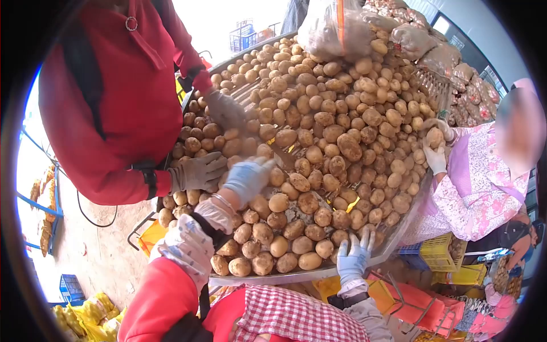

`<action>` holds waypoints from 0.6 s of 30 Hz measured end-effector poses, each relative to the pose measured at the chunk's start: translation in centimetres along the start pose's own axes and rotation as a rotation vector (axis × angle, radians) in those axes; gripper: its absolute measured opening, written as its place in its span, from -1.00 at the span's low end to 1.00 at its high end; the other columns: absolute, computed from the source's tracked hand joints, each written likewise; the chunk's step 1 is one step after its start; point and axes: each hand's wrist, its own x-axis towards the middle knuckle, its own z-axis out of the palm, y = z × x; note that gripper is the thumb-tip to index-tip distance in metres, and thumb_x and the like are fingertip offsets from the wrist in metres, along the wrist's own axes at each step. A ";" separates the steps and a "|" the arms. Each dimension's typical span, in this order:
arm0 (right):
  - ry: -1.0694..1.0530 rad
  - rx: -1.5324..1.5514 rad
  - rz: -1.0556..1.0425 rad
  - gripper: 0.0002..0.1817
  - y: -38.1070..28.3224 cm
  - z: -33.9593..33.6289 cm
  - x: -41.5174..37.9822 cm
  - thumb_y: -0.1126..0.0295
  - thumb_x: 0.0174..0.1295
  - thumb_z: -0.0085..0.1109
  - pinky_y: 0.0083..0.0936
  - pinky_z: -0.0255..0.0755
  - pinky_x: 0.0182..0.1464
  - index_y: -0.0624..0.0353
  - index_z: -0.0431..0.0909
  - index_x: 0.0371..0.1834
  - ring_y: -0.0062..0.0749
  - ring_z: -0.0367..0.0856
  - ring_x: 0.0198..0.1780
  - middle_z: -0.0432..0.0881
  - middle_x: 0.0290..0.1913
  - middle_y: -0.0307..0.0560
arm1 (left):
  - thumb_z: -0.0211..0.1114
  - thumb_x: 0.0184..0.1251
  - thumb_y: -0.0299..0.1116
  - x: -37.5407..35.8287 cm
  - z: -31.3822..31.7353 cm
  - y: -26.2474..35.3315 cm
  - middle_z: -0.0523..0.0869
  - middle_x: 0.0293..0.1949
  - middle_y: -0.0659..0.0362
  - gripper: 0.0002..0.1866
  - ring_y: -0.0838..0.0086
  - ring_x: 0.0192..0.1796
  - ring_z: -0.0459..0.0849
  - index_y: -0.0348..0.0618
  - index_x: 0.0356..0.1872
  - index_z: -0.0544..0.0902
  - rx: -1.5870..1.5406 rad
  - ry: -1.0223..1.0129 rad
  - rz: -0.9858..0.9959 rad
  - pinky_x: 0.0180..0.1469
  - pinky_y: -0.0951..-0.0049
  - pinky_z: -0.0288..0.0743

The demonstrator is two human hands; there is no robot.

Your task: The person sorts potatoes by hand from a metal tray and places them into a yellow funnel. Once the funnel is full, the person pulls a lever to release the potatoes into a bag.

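Potatoes point(307, 202) cover a large metal-edged table point(279, 279). Over them at the centre left is my left hand point(249, 178) in a light blue and white glove, blurred, its fingers reaching right near a potato; whether it grips one is unclear. My right hand point(354, 257), gloved alike, lies with fingers spread against the potatoes at the near right edge, holding nothing. Close by on the left, a co-worker's two grey-gloved hands point(200, 172) touch potatoes. Across on the right, another person's gloved hands point(437, 154) hold a potato.
A clear plastic bag point(336, 31) sits on the far side. Filled mesh sacks point(441, 60) are stacked at the back right. A yellow crate point(437, 253) and red-orange folded frames point(419, 305) stand below the right edge. Yellow sacks point(94, 313) lie at the lower left.
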 end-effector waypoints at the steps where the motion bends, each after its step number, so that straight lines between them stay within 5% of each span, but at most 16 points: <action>1: -0.011 0.002 -0.011 -0.60 0.0 -0.2 0.2 0.21 0.22 0.18 -0.03 0.01 0.54 0.29 0.68 -0.03 0.22 0.03 0.55 0.31 0.45 0.22 | 0.22 0.25 -0.31 0.1 1.0 1.0 0.66 -0.04 0.14 -0.62 0.15 0.03 0.66 0.09 0.12 0.58 -0.004 0.008 -0.002 -0.02 0.11 0.55; 5: 0.001 0.006 -0.038 -0.61 0.1 -0.1 0.1 0.21 0.22 0.17 -0.04 0.02 0.53 0.29 0.68 -0.05 0.23 0.03 0.55 0.34 0.43 0.21 | 0.28 0.27 -0.09 1.8 1.9 4.7 0.70 -0.07 0.17 -0.55 0.19 0.08 0.65 0.06 0.17 0.58 0.275 -0.149 0.004 -0.02 0.13 0.52; 7: -0.004 0.010 -0.045 -0.61 0.0 -0.2 0.0 0.20 0.22 0.17 -0.04 0.02 0.53 0.29 0.68 -0.04 0.24 0.03 0.55 0.34 0.43 0.20 | 0.34 0.20 0.06 3.9 -0.3 5.3 0.67 0.06 0.08 -0.41 0.22 0.18 0.60 0.03 0.21 0.56 0.223 -0.578 -0.268 0.07 0.14 0.49; 8: -0.001 0.017 -0.050 -0.61 0.1 -0.3 0.1 0.20 0.22 0.17 -0.04 0.02 0.53 0.29 0.68 -0.04 0.24 0.03 0.55 0.34 0.43 0.20 | 0.35 0.15 0.17 4.5 0.3 4.7 0.63 0.16 0.03 -0.32 0.19 0.22 0.57 0.03 0.24 0.54 0.240 -0.614 -0.280 0.15 0.16 0.45; 11: 0.002 0.015 -0.058 -0.60 0.2 -0.2 0.2 0.19 0.23 0.17 -0.04 0.02 0.53 0.29 0.68 -0.03 0.24 0.03 0.54 0.35 0.43 0.19 | 0.33 0.15 0.17 3.4 1.0 2.5 0.64 0.10 0.02 -0.33 0.13 0.18 0.59 0.04 0.23 0.55 0.110 -0.452 -0.075 0.19 0.15 0.42; 14: 0.015 0.027 -0.074 -0.59 0.2 -0.1 0.2 0.19 0.23 0.16 -0.03 0.01 0.54 0.29 0.68 -0.03 0.24 0.03 0.54 0.36 0.42 0.17 | 0.32 0.14 0.17 1.1 2.1 3.0 0.64 0.07 0.02 -0.38 0.09 0.16 0.59 0.04 0.16 0.61 -0.142 -0.309 -0.079 0.21 0.13 0.39; 18: -0.037 0.008 -0.049 -0.59 -0.2 -0.4 0.2 0.19 0.24 0.15 -0.02 0.01 0.53 0.29 0.67 -0.02 0.24 0.01 0.55 0.38 0.41 0.16 | 0.36 0.12 0.16 2.1 -0.4 8.1 0.62 0.08 0.00 -0.45 0.10 0.16 0.59 0.04 0.04 0.71 -0.014 -0.533 -0.218 0.21 0.18 0.39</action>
